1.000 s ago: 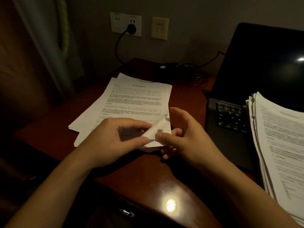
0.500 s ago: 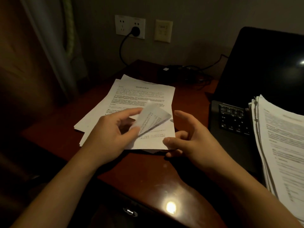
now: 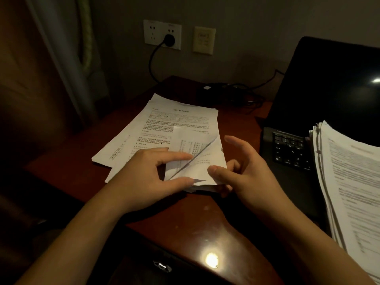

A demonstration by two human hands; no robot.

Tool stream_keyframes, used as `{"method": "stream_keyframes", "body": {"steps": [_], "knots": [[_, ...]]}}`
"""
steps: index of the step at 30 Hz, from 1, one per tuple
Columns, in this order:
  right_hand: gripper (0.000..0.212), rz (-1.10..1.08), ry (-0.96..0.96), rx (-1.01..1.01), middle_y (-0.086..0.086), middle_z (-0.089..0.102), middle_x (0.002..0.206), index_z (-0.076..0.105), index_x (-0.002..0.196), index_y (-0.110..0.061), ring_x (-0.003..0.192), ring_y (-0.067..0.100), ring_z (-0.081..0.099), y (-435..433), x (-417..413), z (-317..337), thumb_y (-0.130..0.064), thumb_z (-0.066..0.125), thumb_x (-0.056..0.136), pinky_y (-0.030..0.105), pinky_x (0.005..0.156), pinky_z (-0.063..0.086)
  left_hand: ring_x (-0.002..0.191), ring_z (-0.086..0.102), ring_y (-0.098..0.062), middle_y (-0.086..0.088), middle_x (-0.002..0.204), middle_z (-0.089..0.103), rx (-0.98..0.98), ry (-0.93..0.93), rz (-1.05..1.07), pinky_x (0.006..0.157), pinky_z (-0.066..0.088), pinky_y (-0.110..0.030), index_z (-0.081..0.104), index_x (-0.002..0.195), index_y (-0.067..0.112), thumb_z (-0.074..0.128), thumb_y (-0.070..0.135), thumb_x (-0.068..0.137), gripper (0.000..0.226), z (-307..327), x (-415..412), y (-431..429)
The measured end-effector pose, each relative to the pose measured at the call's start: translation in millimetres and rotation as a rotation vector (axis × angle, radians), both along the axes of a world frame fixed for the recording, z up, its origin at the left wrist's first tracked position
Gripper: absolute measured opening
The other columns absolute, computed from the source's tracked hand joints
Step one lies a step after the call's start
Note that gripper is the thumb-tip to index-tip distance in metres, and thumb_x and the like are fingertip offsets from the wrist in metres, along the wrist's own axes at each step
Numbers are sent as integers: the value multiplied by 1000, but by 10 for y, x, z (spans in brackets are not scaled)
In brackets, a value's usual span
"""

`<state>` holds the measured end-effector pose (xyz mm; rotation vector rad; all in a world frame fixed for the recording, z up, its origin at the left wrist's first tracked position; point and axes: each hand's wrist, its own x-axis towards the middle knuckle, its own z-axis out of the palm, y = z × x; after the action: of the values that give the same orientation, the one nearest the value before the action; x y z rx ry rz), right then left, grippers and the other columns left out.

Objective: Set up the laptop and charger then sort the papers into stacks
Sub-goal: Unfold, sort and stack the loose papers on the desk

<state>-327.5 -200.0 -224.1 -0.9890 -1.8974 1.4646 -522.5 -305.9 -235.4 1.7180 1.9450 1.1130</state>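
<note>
A loose stack of printed papers [image 3: 164, 124] lies on the dark red desk [image 3: 185, 219]. Its top sheets [image 3: 197, 153] are folded back at the near right corner. My left hand [image 3: 152, 177] pinches that lifted corner between forefinger and thumb. My right hand [image 3: 244, 173] pinches the near right edge of the stack, with its forefinger raised. An open black laptop [image 3: 329, 103] stands to the right, and a thick pile of papers [image 3: 349, 182] lies over its keyboard. The charger brick and cables [image 3: 226, 93] sit at the back of the desk. The plug [image 3: 169, 40] sits in the wall socket.
A wall switch plate [image 3: 204, 40] is mounted beside the socket. Curtains [image 3: 67, 58] hang at the left. A metal drawer handle [image 3: 162, 266] shows under the desk's front edge. Light reflects off the desk near me.
My left hand has lifted the corner sheet higher and folded it back over the stack. My right hand went from open beside the stack to pinching its edge.
</note>
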Motion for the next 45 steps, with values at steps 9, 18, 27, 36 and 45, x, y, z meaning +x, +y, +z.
{"method": "stream_keyframes", "body": {"steps": [9,18,27,36,45], "knots": [[65,-47,24,-40,2,66,65,36,148,-34,56,11,63,10,-11,-18,-16,67,94,20,55,53,96,55,17,41,95,63,129,-132,108,69,46,-7,69,90,46,66,36,89,10,-6,-41,32],[76,-31,50,-64,3,68,68,32,151,-33,58,9,66,-9,4,26,-7,70,91,15,56,52,108,62,6,30,117,62,136,-266,76,78,59,-20,51,131,53,68,30,90,50,-44,-70,45],[69,-83,-2,56,9,65,67,38,145,-32,57,9,64,-19,-56,-56,-19,75,89,15,53,50,107,41,29,35,113,56,-1,10,-22,77,35,6,68,119,48,79,43,78,42,-7,-17,9],[71,-34,23,-36,-2,67,67,33,148,-35,60,9,66,-5,-8,-29,-9,69,92,22,59,56,65,60,-14,2,67,66,110,-37,98,51,39,-25,75,74,20,63,41,92,31,-45,-81,60],[69,-43,-6,8,5,66,69,37,145,-36,59,7,65,3,-10,-38,-14,73,90,15,56,50,105,62,10,46,112,58,104,-251,67,80,54,-16,32,141,63,64,19,96,71,-32,-76,43]]}}
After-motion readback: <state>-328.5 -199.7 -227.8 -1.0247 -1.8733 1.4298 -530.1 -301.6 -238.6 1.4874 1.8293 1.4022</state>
